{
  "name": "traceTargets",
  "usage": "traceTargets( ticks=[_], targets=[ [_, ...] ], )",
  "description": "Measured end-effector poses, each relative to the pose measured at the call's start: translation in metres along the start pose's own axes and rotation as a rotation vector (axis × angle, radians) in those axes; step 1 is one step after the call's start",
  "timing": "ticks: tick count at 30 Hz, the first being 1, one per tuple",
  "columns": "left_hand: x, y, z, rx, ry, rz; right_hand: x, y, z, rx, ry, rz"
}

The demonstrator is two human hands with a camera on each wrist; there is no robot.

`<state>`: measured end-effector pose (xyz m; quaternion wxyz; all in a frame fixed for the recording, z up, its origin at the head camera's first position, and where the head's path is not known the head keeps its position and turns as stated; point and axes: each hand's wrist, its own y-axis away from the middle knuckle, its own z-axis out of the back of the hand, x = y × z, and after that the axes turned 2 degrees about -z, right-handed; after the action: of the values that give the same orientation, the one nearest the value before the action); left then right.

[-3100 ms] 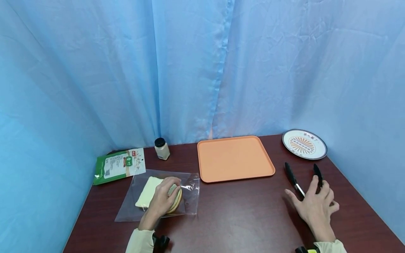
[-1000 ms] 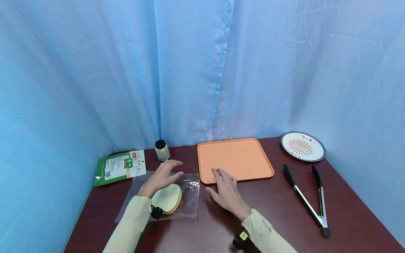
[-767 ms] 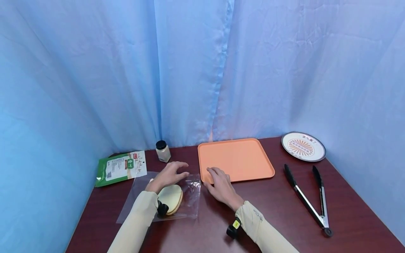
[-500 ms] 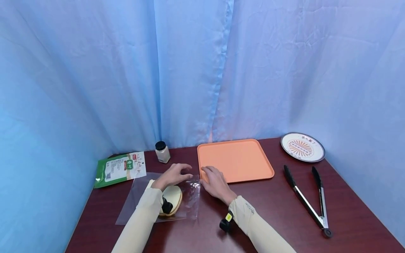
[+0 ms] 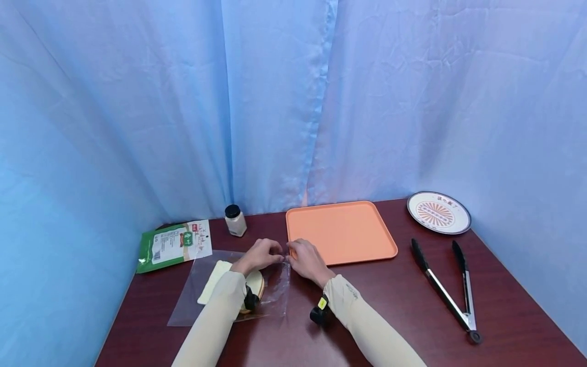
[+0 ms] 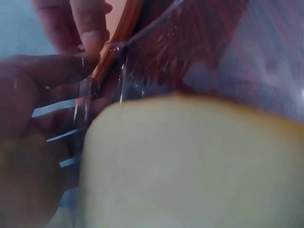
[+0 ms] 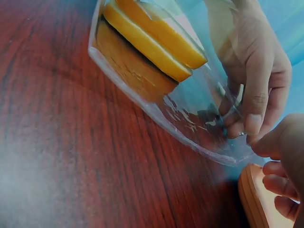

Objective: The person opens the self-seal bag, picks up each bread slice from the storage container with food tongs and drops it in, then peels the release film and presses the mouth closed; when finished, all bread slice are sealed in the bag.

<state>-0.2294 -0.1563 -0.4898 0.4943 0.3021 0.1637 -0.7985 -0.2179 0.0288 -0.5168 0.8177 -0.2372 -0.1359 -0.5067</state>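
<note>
Head: the clear bag point(image 5: 276, 291) runs left to right on the desk point(image 5: 412, 306), its far right corner between left grip point(image 5: 259, 255) and right grip point(image 5: 309, 261). Left wrist: left grip pinches its edge. Right wrist: right grip pinches alongside.

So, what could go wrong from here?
The left hand and right hand pinch just the edge of the thin, clear bag, so it might slip free. The slices inside could slide if the bag gets tipped. Both hands are also close to the corner of the tray, so a sharp tug might knock it.
</note>
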Motion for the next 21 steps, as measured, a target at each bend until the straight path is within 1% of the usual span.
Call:
traceTargets(
  ticks=[7, 13, 17, 21],
  targets=[
    [0.002, -0.003, -0.003, -0.047, 0.005, -0.019, 0.002, -0.005, -0.002, -0.009, 0.04, 0.007],
    [0.007, -0.004, -0.003, -0.079, -0.023, -0.045, 0.006, -0.011, -0.003, -0.012, 0.076, 0.056],
    [0.007, -0.004, -0.003, -0.088, -0.015, -0.039, 0.007, -0.014, -0.003, -0.009, 0.107, 0.081],
    [0.008, -0.004, -0.003, -0.095, -0.002, -0.031, 0.008, -0.016, -0.003, -0.003, 0.116, 0.069]
  ],
)
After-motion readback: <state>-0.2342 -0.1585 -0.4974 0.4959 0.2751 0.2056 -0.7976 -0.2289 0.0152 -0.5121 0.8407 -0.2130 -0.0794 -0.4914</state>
